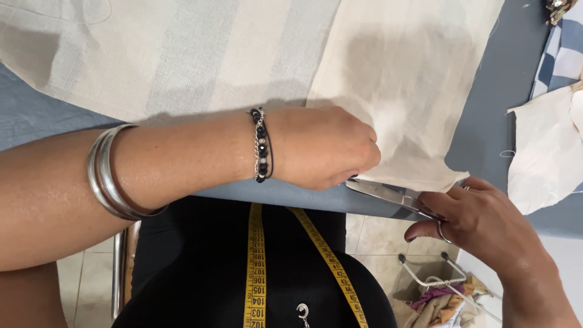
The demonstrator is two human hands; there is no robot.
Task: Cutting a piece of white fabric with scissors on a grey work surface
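My left hand (325,147) is closed and presses on the near edge of a cream fabric piece (401,79) lying on a grey-blue table (498,103). The wrist carries a beaded bracelet and the forearm silver bangles. My right hand (480,225) grips metal scissors (388,193) by the handle. Their blades point left, along the fabric's lower edge, toward my left hand's fingers. The blade tips are hidden under my left hand.
A striped light cloth (170,54) lies under the cream piece at the back left. More cream scraps (546,146) and blue-white striped cloth (562,54) sit at the right. A yellow tape measure (255,267) hangs over my dark top. A basket of scraps (437,291) stands on the floor.
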